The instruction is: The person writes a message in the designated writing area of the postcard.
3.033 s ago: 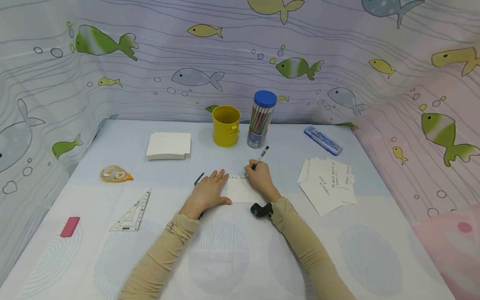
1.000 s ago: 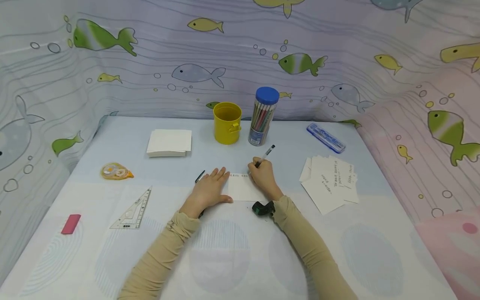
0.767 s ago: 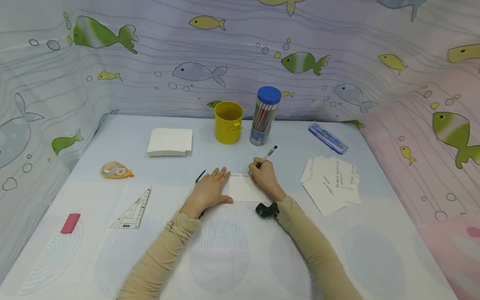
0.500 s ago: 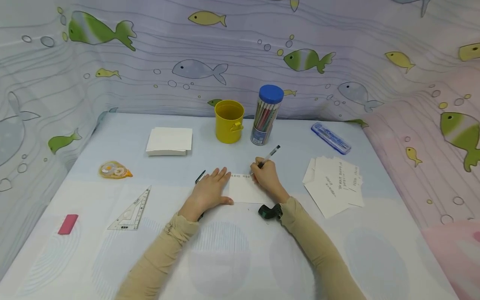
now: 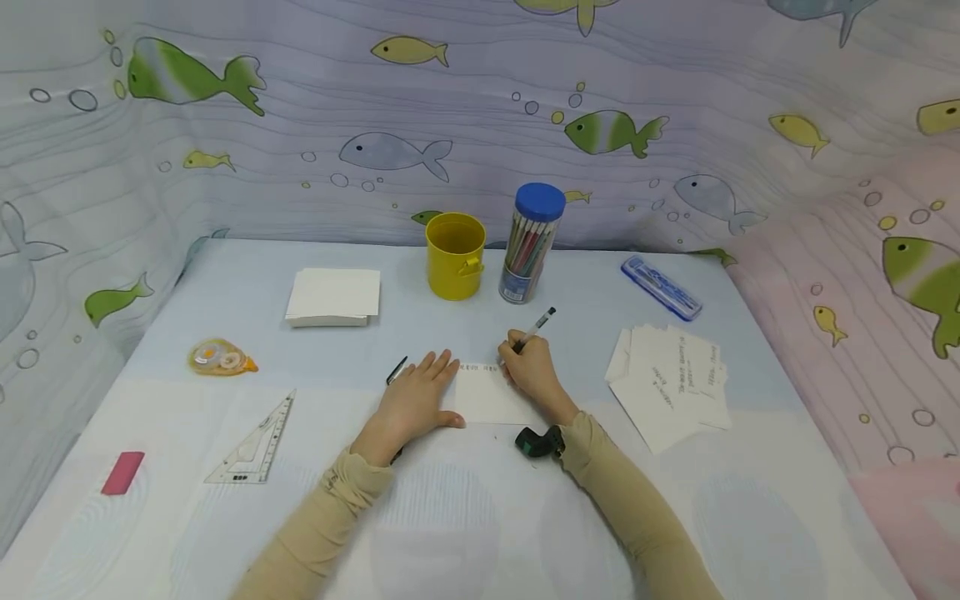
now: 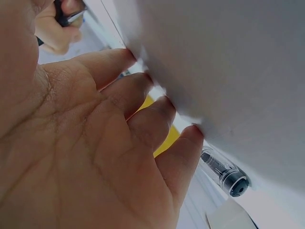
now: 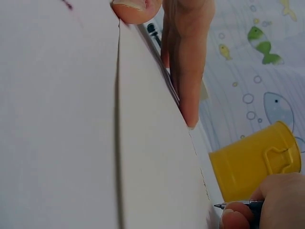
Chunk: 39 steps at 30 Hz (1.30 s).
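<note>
A white card [image 5: 491, 402] with a short row of handwriting along its top edge lies on the table. My left hand [image 5: 416, 400] rests with fingers spread over the card's left side, its thumb near the lower edge. In my right hand [image 5: 534, 367] I grip a clear-barrelled pen [image 5: 542, 319], slanted up to the right. The pen's tip is close to the card's top edge in the right wrist view, past the writing. Beside the left fingers lies a clear, black-ended pen-like piece [image 6: 226, 174], partly hidden by the hand in the head view.
Behind stand a yellow bucket [image 5: 455, 258] and a blue-lidded tub of pencils [image 5: 528, 250]. A stack of blank cards [image 5: 333, 293], correction tape [image 5: 221, 357], set square [image 5: 258, 446] and pink eraser [image 5: 122, 472] lie left. Written cards [image 5: 667, 387] and a blue case [image 5: 662, 287] lie right.
The head view has shifted a little. My right hand has moved slightly right along the card's top edge with the pen, and the writing is longer. The left hand stays on the card.
</note>
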Each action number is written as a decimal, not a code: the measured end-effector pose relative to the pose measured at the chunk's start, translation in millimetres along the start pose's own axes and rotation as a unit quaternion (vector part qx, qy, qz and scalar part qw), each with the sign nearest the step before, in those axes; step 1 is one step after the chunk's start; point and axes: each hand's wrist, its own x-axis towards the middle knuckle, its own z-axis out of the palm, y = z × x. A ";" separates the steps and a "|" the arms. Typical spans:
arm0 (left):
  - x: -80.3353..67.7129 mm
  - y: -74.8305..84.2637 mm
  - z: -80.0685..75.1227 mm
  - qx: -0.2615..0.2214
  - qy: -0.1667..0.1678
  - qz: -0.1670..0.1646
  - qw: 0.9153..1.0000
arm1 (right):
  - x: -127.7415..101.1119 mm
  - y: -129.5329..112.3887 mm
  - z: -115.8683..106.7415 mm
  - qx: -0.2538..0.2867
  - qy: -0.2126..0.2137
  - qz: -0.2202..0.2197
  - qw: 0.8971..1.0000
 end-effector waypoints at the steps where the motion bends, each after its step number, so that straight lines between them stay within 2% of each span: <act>1: -0.3 0.3 0.2 0.001 -0.001 0.001 1.000 | -0.6 0.1 0.2 -0.001 -0.001 0.000 1.000; 8: -1.1 -1.8 -0.4 0.010 0.000 -0.001 1.000 | -1.3 -2.9 2.2 -0.020 -0.006 -0.017 1.000; 18: 1.3 -2.1 3.2 0.004 0.002 0.003 1.000 | -2.0 -2.3 1.3 -0.014 0.008 -0.006 1.000; 25: 0.4 -0.2 0.6 0.007 0.001 0.004 1.000 | -1.4 -2.1 0.8 -0.027 -0.002 -0.012 1.000; 34: -0.2 0.6 -1.5 0.005 -0.002 0.004 1.000 | -2.3 -1.3 0.0 -0.008 -0.001 -0.007 1.000; 39: -0.3 -0.3 -1.4 0.009 -0.005 0.004 1.000 | -1.3 -2.3 -0.1 -0.022 -0.012 -0.012 1.000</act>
